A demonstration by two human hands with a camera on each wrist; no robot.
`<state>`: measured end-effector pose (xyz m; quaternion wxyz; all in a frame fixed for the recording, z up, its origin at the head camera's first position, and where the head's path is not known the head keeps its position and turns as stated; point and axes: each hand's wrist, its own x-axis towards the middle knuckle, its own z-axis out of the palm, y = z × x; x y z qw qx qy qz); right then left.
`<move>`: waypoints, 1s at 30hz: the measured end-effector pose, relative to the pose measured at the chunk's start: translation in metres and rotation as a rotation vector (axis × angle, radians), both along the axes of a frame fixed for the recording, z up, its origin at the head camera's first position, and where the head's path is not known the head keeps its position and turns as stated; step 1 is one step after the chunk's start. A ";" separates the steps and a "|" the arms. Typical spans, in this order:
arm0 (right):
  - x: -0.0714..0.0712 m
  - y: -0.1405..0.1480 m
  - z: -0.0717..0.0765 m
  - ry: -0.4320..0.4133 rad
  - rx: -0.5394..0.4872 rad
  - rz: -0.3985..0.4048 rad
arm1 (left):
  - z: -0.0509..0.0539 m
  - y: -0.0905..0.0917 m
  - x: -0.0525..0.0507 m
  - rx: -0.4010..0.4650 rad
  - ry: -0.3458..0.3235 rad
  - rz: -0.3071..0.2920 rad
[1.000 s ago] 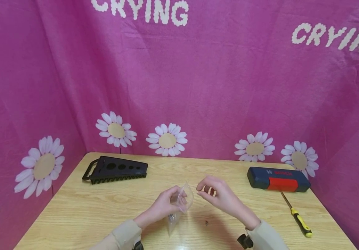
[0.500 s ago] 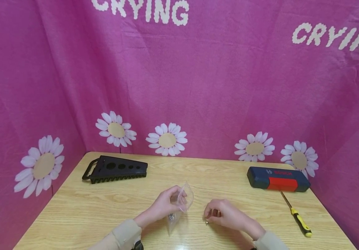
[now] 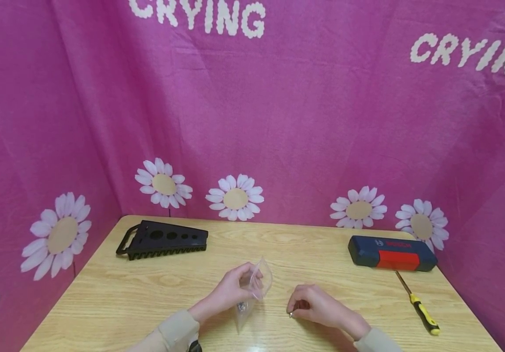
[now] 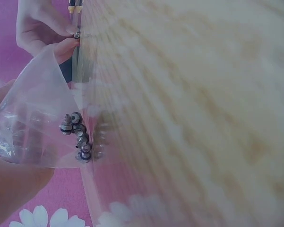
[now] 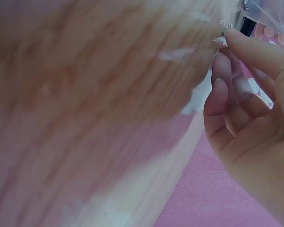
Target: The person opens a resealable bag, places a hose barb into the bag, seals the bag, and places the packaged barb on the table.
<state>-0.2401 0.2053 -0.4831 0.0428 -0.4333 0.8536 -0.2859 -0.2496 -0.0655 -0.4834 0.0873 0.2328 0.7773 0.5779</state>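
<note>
My left hand point(image 3: 228, 290) grips a clear plastic bag point(image 3: 250, 308), its mouth spread around the fingers. In the left wrist view, several small metal screws point(image 4: 80, 135) with darker rings lie in the bottom of the bag point(image 4: 42, 94). My right hand point(image 3: 316, 305) is low over the table to the right of the bag. Its thumb and fingertip pinch one small metal screw point(image 4: 76, 34) at the table surface. In the right wrist view the right hand point(image 5: 255, 104) has its other fingers curled, and the tips mostly hide the screw.
A black wrench rack point(image 3: 164, 239) lies at the back left of the wooden table point(image 3: 146, 298). At the back right is a blue and red Bosch case point(image 3: 392, 253). A yellow and black screwdriver point(image 3: 424, 313) lies in front of it. Pink flowered cloth point(image 3: 278, 122) hangs behind.
My right hand has come down from beside the bag's mouth to the screw on the table and now pinches it. The left hand and bag have stayed put.
</note>
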 end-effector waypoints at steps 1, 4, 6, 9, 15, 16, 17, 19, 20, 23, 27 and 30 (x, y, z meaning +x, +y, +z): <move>0.000 0.000 0.000 -0.010 0.001 -0.006 | 0.000 0.000 0.000 0.003 -0.001 -0.003; 0.000 -0.001 0.001 -0.047 -0.011 -0.021 | 0.000 0.000 0.001 0.006 0.003 -0.007; 0.000 -0.002 0.006 -0.071 -0.026 -0.040 | 0.000 0.000 0.001 0.008 0.000 -0.009; 0.000 -0.004 0.017 -0.073 -0.053 -0.073 | 0.000 0.000 0.002 0.009 0.002 -0.008; -0.002 -0.011 0.043 0.084 -0.118 -0.118 | 0.001 0.000 0.001 0.017 0.003 -0.008; -0.003 -0.013 0.046 0.118 -0.139 -0.120 | 0.001 0.000 0.002 0.019 0.004 -0.010; -0.003 -0.014 0.050 0.152 -0.160 -0.122 | 0.001 0.000 0.002 0.021 0.001 -0.011; -0.004 -0.018 0.057 0.220 -0.201 -0.122 | 0.002 0.000 0.002 0.025 -0.004 -0.015; -0.004 -0.020 0.060 0.249 -0.217 -0.124 | 0.002 0.000 0.002 0.026 -0.005 -0.017; -0.004 -0.027 0.071 0.297 -0.247 -0.129 | 0.002 0.001 0.002 0.026 -0.011 -0.023; -0.003 -0.038 0.082 0.324 -0.253 -0.106 | 0.001 0.001 0.002 0.025 -0.008 -0.028; -0.003 -0.046 0.085 0.336 -0.251 -0.058 | 0.001 0.001 0.002 0.023 -0.003 -0.032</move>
